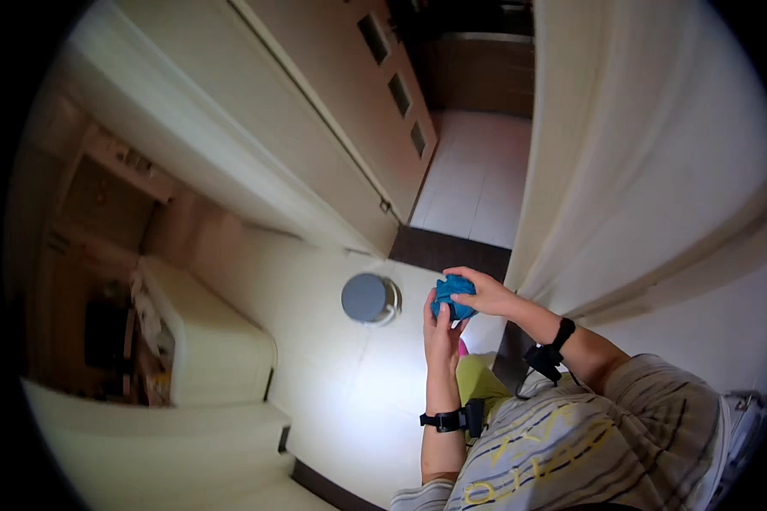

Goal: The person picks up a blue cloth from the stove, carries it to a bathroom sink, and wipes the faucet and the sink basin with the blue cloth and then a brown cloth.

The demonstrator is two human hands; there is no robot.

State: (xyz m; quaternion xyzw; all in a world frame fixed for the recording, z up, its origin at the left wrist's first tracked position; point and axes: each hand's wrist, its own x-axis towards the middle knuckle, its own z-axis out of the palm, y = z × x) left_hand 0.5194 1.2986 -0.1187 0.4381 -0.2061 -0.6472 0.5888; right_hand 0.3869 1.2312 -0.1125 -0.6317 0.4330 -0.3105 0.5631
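Here our left hand [440, 339] and right hand [487, 295] clasp a blue bundle [455, 286], cloth perhaps; we slacken, and it could fall!

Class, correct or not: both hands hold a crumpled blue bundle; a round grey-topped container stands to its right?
Wrong side: the head view shows the round grey-topped container left of the crumpled blue bundle, which the left hand and right hand do hold.

Crumpled blue bundle [452, 289] partly hidden by fingers [462, 272]
The bare left hand [441, 335] and bare right hand [489, 296] cover its sides, its kind unclear; below the fingers, a bright pink patch [463, 347] is too small to identify; far left of them, pale mixed clutter [152, 328] blurs.
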